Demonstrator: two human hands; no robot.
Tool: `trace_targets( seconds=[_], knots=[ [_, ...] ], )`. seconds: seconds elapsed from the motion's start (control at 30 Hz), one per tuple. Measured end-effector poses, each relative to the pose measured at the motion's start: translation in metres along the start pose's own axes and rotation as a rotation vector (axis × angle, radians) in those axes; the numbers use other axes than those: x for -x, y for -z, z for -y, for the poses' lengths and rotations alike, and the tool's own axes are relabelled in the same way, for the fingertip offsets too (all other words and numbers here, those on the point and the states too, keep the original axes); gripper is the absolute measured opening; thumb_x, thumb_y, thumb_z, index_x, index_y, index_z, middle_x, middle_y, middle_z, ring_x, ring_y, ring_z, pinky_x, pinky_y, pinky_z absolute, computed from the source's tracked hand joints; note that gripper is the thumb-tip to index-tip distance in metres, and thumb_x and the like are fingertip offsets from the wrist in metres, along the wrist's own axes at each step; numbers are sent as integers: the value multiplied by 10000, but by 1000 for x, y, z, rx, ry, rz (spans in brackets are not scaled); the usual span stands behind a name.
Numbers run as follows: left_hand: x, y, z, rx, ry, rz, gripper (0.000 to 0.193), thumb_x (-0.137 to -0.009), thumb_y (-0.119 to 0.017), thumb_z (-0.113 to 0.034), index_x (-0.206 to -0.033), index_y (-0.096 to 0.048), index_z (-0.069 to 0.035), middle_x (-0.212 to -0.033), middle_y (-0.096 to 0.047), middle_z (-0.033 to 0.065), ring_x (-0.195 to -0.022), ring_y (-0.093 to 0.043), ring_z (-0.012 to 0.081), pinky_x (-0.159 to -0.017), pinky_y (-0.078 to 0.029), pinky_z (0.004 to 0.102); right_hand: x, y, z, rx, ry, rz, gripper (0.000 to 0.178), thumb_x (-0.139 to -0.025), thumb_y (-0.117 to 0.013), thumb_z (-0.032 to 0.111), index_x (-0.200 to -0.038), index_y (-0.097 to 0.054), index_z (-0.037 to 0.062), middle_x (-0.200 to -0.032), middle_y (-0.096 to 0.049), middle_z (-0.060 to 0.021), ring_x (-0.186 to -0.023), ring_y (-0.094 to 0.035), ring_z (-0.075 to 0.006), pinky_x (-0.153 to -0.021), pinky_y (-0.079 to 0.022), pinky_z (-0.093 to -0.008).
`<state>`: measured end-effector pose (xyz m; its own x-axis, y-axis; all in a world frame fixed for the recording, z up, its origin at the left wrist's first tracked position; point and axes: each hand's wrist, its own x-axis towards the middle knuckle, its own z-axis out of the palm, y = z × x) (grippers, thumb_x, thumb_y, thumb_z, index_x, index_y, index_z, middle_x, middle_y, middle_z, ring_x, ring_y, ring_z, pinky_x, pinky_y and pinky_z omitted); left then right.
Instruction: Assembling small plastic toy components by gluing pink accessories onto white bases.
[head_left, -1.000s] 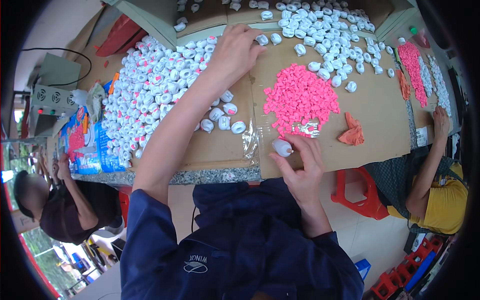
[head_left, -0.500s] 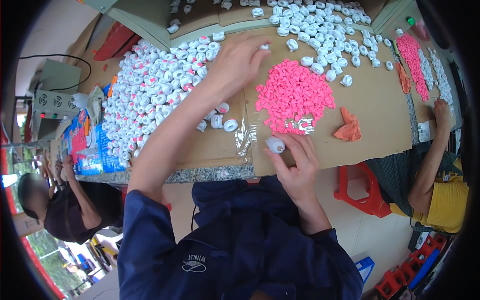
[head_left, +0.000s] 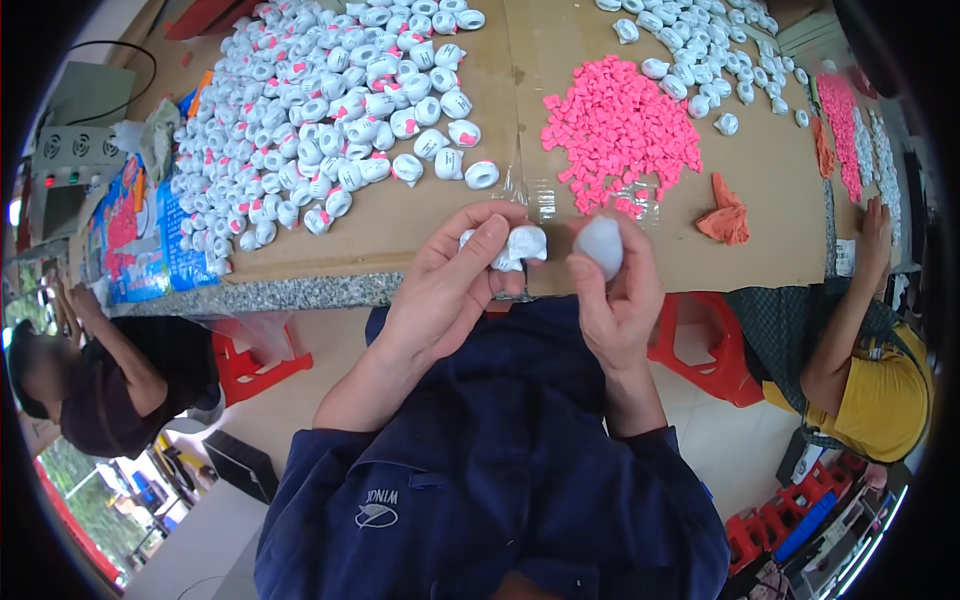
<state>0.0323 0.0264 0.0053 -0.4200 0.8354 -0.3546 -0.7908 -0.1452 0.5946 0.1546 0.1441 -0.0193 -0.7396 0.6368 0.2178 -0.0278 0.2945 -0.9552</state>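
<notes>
My left hand (head_left: 447, 283) is closed around a few small white plastic pieces at the table's near edge. One white piece (head_left: 527, 243) sticks out past the thumb and fingertips. Just to the right, my right hand (head_left: 622, 300) grips a small, rounded, whitish bottle (head_left: 600, 247), which is slightly blurred; its tip cannot be made out. Beyond the hands lies a heap of small pink pieces (head_left: 622, 130) on the cardboard (head_left: 770, 255). To the left spreads a large pile of white ring-shaped pieces (head_left: 330, 125), many with pink parts on them.
More white pieces (head_left: 690, 45) lie at the far right. A crumpled orange cloth (head_left: 724, 212) rests right of the pink heap. One person in dark clothes (head_left: 115, 385) sits at left, another in yellow (head_left: 880, 395) at right. Red stools (head_left: 705, 350) stand below the table.
My left hand has come back from the far white pieces to the near edge, now with white pieces in it. My right hand has turned the bottle beside it. The view has shifted.
</notes>
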Motion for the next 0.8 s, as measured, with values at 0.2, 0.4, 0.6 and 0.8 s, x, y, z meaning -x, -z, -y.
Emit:
trace_targets(
  seconds=[0.2,0.4,0.6,0.8],
  knots=[
    [-3,-2,3,-545,-291,-131,189,-863,-530,-88,-1036,-556,-17,-961,-576,75,-791,-580,141,-646,-497,244,-11,-20,8,168,125,-52,335,-778,-628,32,-1089,-513,-20,-1011,-554,-98,-898,-536,-158,-777,-429,-258],
    [-33,2,8,-1429,-897,-254,176,-757,-606,-5,-932,-598,-27,-896,-585,106,-771,-586,239,-636,-477,305,-7,-14,5,133,72,-54,357,-779,-632,28,-1108,-503,-27,-1013,-552,-90,-904,-529,-150,-798,-421,-257],
    [-41,-2,-5,-1438,-843,-305,186,-772,-614,-40,-949,-557,-27,-902,-500,97,-763,-533,212,-619,-438,297,-4,-5,1,84,16,-96,371,-775,-627,-2,-1119,-494,-41,-1028,-542,-85,-915,-517,-136,-804,-415,-252],
    [-42,9,-8,-1429,-960,-326,296,-751,-666,-114,-967,-492,-12,-937,-471,117,-781,-482,211,-598,-428,315,-6,-5,-3,90,24,-114,359,-780,-616,-8,-1116,-496,-43,-1009,-545,-79,-910,-519,-135,-800,-414,-247]
  ],
)
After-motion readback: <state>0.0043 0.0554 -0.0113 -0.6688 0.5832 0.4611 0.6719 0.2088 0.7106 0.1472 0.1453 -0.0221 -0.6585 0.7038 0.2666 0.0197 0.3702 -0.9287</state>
